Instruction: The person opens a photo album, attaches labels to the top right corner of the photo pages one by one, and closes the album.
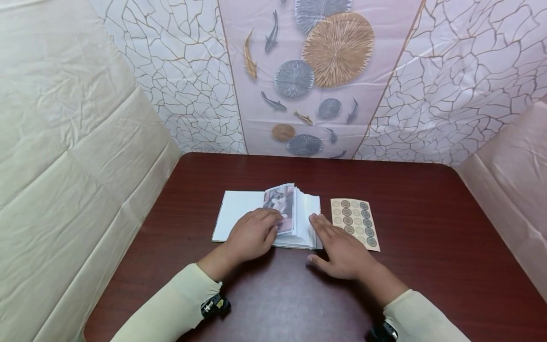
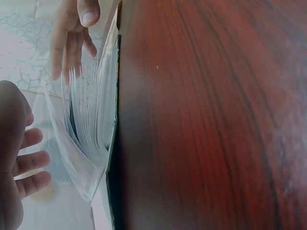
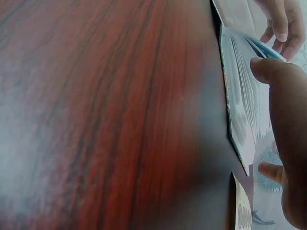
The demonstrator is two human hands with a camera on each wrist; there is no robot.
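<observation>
A small photo album (image 1: 237, 211) lies open on the table, its white inside cover to the left and a thick stack of pages to the right. One raised page carries a photo (image 1: 278, 197) of a grey and white animal. My left hand (image 1: 249, 235) is over the lower part of that photo, fingers loosely bent. At the album's right edge, my right hand (image 1: 344, 251) reaches in with fingers extended and thumb apart. From the side, the left wrist view shows the pages (image 2: 88, 115) fanned up between both hands.
A beige sheet of round stickers (image 1: 353, 213) lies right of the album, partly behind the right hand. The dark red-brown table (image 1: 282, 294) has a patterned cloth (image 1: 295, 109) behind it and pale cloth walls (image 1: 85, 142) at its sides.
</observation>
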